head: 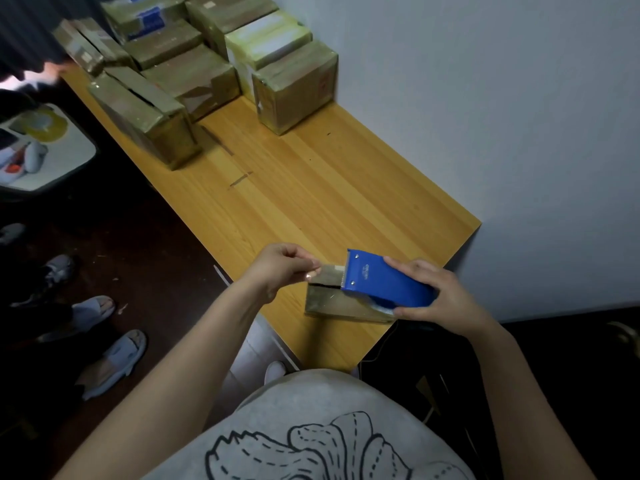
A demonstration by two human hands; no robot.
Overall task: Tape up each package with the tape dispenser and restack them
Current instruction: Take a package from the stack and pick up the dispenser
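Note:
A small flat cardboard package (341, 304) lies near the wooden table's (311, 188) front corner. My right hand (440, 294) grips the blue tape dispenser (384, 280) just above the package. My left hand (284, 268) pinches the end of the tape strip (330, 271) pulled out from the dispenser's toothed edge. Several taped packages (207, 60) stand stacked at the table's far end by the wall.
A white wall (502, 116) runs along the table's right side. On the floor at left are another person's feet in pale slippers (114, 362), a shoe (55, 271), and a tray (38, 147) holding a tape roll.

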